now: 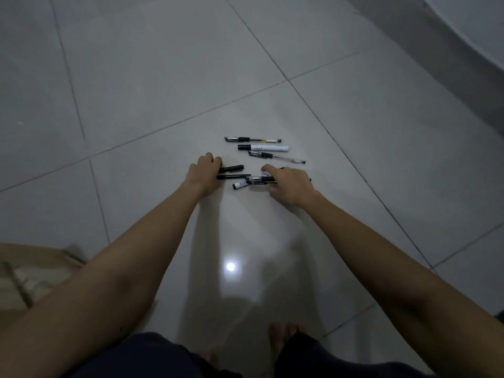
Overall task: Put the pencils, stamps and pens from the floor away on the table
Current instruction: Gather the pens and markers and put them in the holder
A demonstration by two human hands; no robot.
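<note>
Fingers of both hands curl around slim black pens (pixel 231 168) on glossy grey tiles (pixel 163 77)

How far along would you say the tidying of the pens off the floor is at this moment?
Early. Nothing looks put away; no table is in view. In hand: the left hand grips dark pens and the right hand closes over a small bundle, all at floor level. Left: a gel pen, a white marker and a clear pen lie untouched beyond them.
</note>
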